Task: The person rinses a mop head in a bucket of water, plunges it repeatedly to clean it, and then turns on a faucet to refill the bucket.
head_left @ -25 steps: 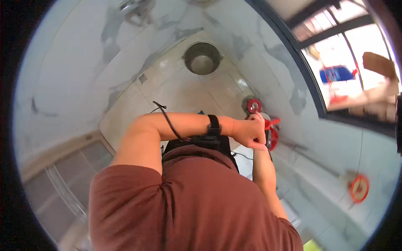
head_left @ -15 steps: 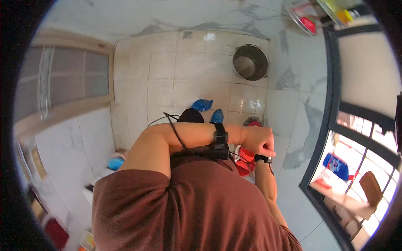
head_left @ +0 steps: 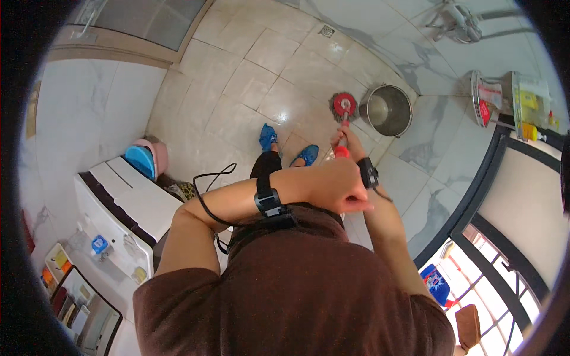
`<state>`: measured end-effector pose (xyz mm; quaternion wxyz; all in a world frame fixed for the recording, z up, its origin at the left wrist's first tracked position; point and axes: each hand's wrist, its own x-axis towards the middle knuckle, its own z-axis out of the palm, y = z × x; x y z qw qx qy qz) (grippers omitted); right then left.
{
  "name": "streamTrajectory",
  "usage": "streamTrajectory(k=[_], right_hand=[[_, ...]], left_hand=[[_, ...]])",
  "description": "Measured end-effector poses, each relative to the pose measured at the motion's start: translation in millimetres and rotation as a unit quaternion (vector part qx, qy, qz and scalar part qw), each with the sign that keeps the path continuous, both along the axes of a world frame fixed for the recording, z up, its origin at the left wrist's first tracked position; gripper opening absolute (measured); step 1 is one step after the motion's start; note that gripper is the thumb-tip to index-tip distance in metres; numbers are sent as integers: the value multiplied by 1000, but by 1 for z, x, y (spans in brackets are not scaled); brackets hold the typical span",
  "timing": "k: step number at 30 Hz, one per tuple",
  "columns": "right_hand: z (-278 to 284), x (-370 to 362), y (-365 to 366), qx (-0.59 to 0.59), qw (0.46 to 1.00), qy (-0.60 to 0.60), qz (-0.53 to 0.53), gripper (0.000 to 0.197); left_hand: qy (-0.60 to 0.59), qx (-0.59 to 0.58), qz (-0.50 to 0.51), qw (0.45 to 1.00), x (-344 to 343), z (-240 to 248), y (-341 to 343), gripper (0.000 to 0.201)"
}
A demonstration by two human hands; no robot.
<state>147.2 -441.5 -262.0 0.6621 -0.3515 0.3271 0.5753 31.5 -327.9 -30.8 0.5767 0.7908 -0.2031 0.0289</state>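
A long-handled floor scrub brush has a round red head with dark bristles (head_left: pixel 344 105), standing on the tiled floor just left of a metal bucket (head_left: pixel 389 110). My right hand (head_left: pixel 348 142) is closed around its handle, a little above the head. The handle's red section (head_left: pixel 341 152) runs back beneath my left hand (head_left: pixel 338 183). That hand is curled into a fist on the upper handle; the handle's end is hidden behind it. Both wrists wear black straps, and a black cable loops beside my left forearm.
My feet wear blue shoe covers (head_left: pixel 268 137). At left are a white washbasin (head_left: pixel 127 252), a white lidded appliance (head_left: pixel 136 193) and pink and blue basins (head_left: pixel 155 155). A floor drain (head_left: pixel 326 31) lies ahead. Wall shelves (head_left: pixel 484 98) and a dark-framed window (head_left: pixel 475 207) are at right.
My view has turned, bringing the washbasin into sight at left. The brush head shows farther from my body, close to the bucket, and my right hand has come out from behind my left.
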Motion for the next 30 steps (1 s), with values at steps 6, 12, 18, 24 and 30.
streamTrajectory(k=[6, 12, 18, 24, 30], right_hand=[[-1, -46, 124, -70, 963, -101, 239, 15], [-13, -122, 192, 111, 720, -431, 533, 20], [-4, -201, 222, 370, 460, -658, 467, 27], [10, -234, 267, 12, 844, -19, 535, 7], [-11, -155, 264, 333, 685, -302, 573, 9]], left_hand=[[30, -13, 214, 976, -78, -28, 59, 35], [77, 3, 346, 935, -157, -2, 114, 35], [143, 16, 483, 864, -204, 35, 113, 33], [172, -19, 621, 764, -188, 46, 119, 31], [91, -8, 607, 790, -122, 34, 103, 31]])
